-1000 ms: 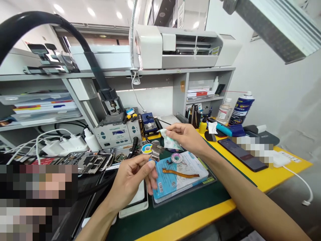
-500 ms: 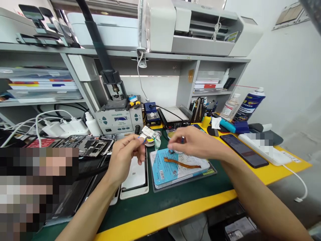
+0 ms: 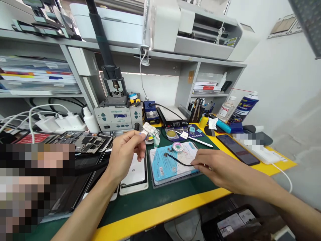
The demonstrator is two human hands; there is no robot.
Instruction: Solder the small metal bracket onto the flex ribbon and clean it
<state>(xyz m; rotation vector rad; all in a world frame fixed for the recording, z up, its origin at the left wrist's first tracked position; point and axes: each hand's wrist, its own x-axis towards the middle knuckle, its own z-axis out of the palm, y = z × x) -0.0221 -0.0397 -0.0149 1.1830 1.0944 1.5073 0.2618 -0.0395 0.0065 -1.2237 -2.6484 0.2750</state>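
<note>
My left hand (image 3: 126, 152) is raised above the green mat (image 3: 160, 197), pinching a small white and metal part (image 3: 148, 129) between thumb and fingers. My right hand (image 3: 215, 167) rests low at the right edge of the blue and white card (image 3: 165, 164), fingers closed on one end of a thin dark flex cable (image 3: 177, 159) that lies across the card. A small solder-wick spool (image 3: 178, 147) sits on the card's far end. A white phone back (image 3: 134, 174) lies just left of the card.
A grey rework station (image 3: 117, 117) and a blue soldering station (image 3: 151, 115) stand behind. Opened phones (image 3: 87, 144) lie at left, a dark phone (image 3: 238, 149), a power strip (image 3: 263, 152) and a spray can (image 3: 243, 108) at right. A blurred patch covers the lower left.
My right hand dropped from mid-air down to the card and took hold of the flex cable's end. The cloth it held a second ago is gone from it. My left hand stayed raised with the part.
</note>
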